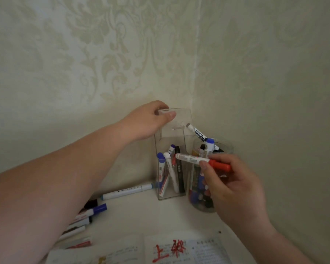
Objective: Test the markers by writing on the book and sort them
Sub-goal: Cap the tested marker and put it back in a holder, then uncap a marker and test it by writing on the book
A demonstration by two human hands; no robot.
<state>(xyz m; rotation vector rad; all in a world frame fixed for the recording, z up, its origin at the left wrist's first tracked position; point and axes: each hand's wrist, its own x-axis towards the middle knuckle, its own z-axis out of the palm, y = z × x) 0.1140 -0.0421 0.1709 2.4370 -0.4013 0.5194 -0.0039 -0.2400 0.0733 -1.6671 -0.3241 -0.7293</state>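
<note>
Far left, on a white table, lies a cluster of loose markers. Five can be counted, with caps in black, blue and red, though the left forearm covers part of them. Just behind them lies one longer white marker with teal ends, pointing toward the corner of the patterned wall.

The left hand reaches to the corner and pinches the top edge of a tall clear rectangular box between thumb and fingers. The box stands upright on the table. Inside it at least four markers lean against each other: two with blue caps, one white, one black.

At centre right is the red marker, which has a white printed barrel and a bright red cap. It is held nearly level in the air. Its white end points left across the front of the box and its capped end points right. The right hand grasps it, thumb on top and fingers curled beneath.

Behind that hand one round clear jar stands just beside the box. It is packed with markers too crowded to count, and one white marker juts out at a slant.

Along the bottom edge lies one open book, with two red characters written over its print.
</note>
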